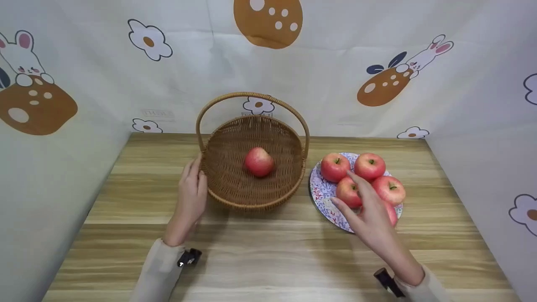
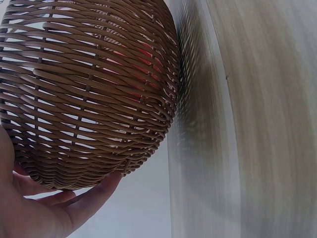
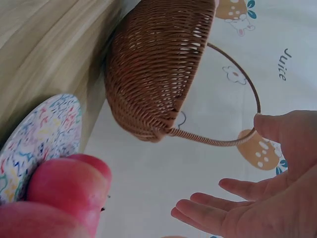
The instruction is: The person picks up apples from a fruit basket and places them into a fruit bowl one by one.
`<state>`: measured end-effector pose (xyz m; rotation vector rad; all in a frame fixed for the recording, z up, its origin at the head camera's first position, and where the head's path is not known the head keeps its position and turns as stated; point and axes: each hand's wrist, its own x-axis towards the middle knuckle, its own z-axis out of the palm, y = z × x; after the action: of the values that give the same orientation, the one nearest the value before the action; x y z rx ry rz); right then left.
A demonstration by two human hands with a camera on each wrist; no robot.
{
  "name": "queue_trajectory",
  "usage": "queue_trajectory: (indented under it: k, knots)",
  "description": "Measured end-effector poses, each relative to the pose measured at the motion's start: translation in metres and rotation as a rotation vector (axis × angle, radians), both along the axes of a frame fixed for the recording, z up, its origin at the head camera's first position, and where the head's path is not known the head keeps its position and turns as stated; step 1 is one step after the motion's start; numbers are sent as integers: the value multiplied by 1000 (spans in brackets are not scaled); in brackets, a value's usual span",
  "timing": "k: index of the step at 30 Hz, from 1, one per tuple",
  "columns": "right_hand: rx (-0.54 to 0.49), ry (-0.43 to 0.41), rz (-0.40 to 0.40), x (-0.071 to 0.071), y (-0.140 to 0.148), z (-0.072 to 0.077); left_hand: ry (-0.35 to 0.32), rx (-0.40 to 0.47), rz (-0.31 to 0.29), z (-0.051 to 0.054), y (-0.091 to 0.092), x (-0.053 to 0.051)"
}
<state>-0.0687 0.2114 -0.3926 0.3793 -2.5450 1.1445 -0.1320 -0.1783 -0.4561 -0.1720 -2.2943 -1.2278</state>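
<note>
A brown wicker basket (image 1: 256,201) with a tall arched handle stands on the table, and one red apple (image 1: 259,162) lies inside it. My left hand (image 1: 192,197) touches the outside of the basket's left wall, its fingers near the rim. In the left wrist view, the thumb and fingers of this hand (image 2: 54,208) lie against the woven side. Over the patterned plate (image 1: 325,205), my right hand (image 1: 373,222) hovers with thumb and fingers spread, holding nothing. Several red apples (image 1: 370,166) sit on that plate; the hand partly hides some of them.
The wooden table (image 1: 268,256) runs up to a printed cloth backdrop (image 1: 327,84), with cloth on both sides as well. The basket's handle (image 1: 251,95) rises above its rim. Each wrist carries a small black camera mount (image 1: 388,282).
</note>
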Motion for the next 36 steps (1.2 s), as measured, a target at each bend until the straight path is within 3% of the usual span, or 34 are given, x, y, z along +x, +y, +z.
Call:
queue_trajectory:
  k: [17,26,36]
  knots:
    - [-6,-1,125,-20,-42,12,-4,-6,4,0,0,1]
    - [-93,-12,205,-32,-61,16,-4,-16,9,1,-1,0]
    - [-122,-106,204,-47,-80,21,-12,-8,2,0,-1,0]
